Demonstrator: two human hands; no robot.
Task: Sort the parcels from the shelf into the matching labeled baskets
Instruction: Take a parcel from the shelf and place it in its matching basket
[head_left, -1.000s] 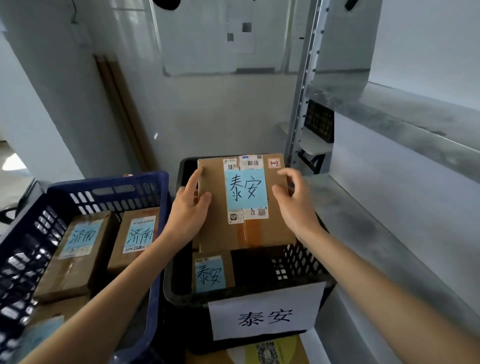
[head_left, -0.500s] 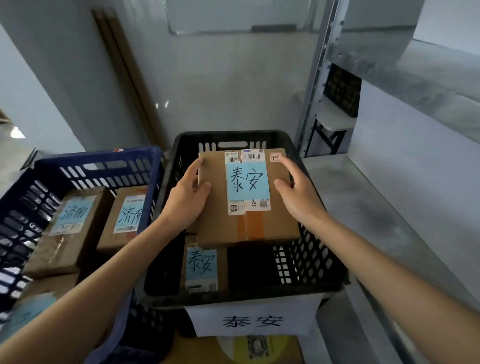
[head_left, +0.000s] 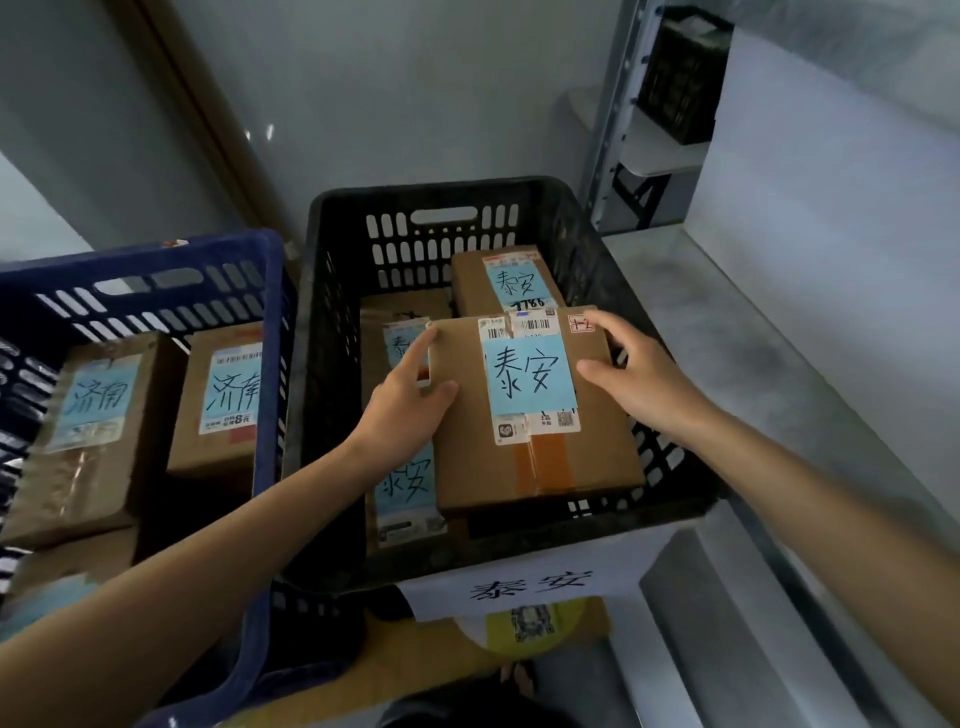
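A brown cardboard parcel (head_left: 535, 462) with a blue 泰安 note sits low inside the black basket (head_left: 332, 322), lying over other parcels. My left hand (head_left: 405, 410) grips its left edge and my right hand (head_left: 644, 379) grips its right edge. The black basket carries a white 泰安 sign (head_left: 530, 590) on its front. Under and behind the held parcel are more 泰安 parcels: one at the back (head_left: 506, 280) and one at the front left (head_left: 408, 493), partly hidden.
A blue basket (head_left: 156, 265) stands to the left, holding 济南 parcels (head_left: 223, 400). A grey shelf board (head_left: 779, 374) runs along the right with a metal upright (head_left: 613, 119). The wall is right behind the baskets.
Both hands have lowered the 泰安 parcel from above the rim down into the black basket. The view has tilted further down.
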